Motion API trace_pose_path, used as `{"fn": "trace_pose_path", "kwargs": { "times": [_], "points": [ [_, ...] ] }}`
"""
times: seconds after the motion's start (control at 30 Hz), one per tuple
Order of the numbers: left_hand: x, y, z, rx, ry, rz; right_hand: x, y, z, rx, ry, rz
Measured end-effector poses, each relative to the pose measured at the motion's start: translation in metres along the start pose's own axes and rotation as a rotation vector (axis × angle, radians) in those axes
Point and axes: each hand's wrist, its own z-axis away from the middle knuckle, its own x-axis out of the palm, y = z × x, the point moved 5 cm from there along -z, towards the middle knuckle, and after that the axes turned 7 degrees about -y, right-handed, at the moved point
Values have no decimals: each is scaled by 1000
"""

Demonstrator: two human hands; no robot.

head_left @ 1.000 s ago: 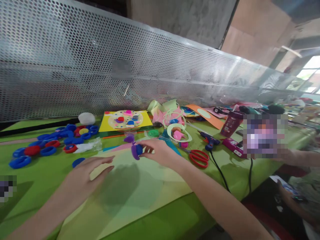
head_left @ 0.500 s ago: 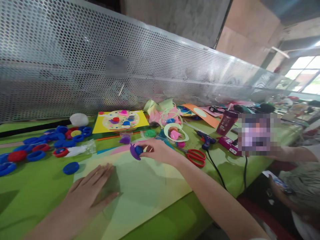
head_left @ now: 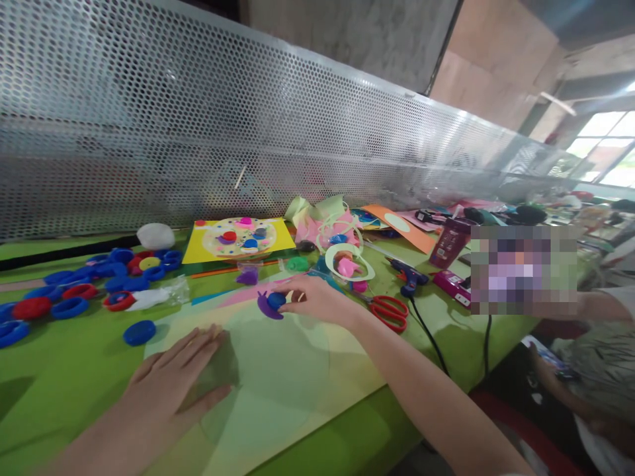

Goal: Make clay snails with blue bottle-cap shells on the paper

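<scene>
Between the thumb and fingers of my right hand is a small purple snail with a blue round shell, held at the upper part of a pale green paper sheet. Whether the snail touches the paper I cannot tell. My left hand lies flat on the left part of the sheet, fingers stretched out. Under the top edge of the sheet, pink and blue paper shows. A blue bottle cap sits just left of the paper.
Blue and red caps cluster at the left. Behind stands a yellow card with snail shapes. Red-handled scissors, a glue gun, its cord and a purple power strip lie right. Perforated metal screen behind; another person at far right.
The snail in my right hand has turned slightly, its feelers now showing at the upper left. My left hand stays almost in place. At the right, the other person's arm has shifted a little.
</scene>
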Motion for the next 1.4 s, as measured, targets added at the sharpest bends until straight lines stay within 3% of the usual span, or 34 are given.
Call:
{"fn": "trace_pose_path", "kwargs": {
  "times": [0.37,0.63,0.83,1.07,1.3,1.4],
  "points": [
    [-1,2,3,-27,-78,-2,5,1,-2,-50,-53,122],
    [-1,2,5,-34,-74,11,19,6,-13,-139,-137,198],
    [-5,3,6,6,12,68,20,9,-21,-155,-166,249],
    [-7,5,5,23,30,87,25,10,-25,-173,-212,322],
    [-4,7,6,-28,-78,-30,24,4,-18,-175,-227,420],
    [-1,5,5,-22,-30,-23,22,-1,-12,-187,-224,479]
  ]
}}
